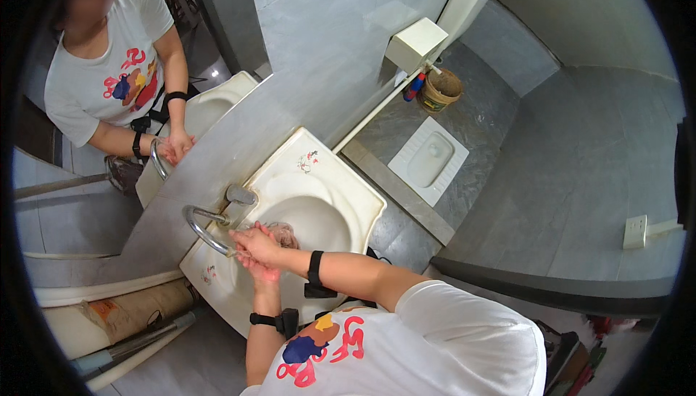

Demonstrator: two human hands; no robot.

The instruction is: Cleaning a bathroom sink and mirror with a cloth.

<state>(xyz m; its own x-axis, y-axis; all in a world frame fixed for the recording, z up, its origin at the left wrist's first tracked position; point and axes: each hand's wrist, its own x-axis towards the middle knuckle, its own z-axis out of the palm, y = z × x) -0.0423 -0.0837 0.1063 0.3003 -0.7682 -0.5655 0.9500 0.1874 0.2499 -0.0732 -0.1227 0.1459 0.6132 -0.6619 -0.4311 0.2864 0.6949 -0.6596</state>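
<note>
My right hand [254,243] lies over my left hand [261,270], palms facing and touching, under the mouth of a curved chrome faucet [205,233]. Water runs over the fingers, and the overlap hides part of each hand. Neither hand shows an object in it. Both are above the near left side of a white ceramic washbasin [326,222]. Just behind the right hand, a crumpled brownish-pink cloth or mesh [285,234] rests in the bowl. Black straps with small black modules circle both wrists.
A mirror [217,140] reflects the person at the basin. A grey stone curb [399,197] borders a squat toilet [429,159], with a bucket [441,91] and a blue-red bottle [414,87] beyond it. Rolled material and pipes [136,309] lie left of the basin.
</note>
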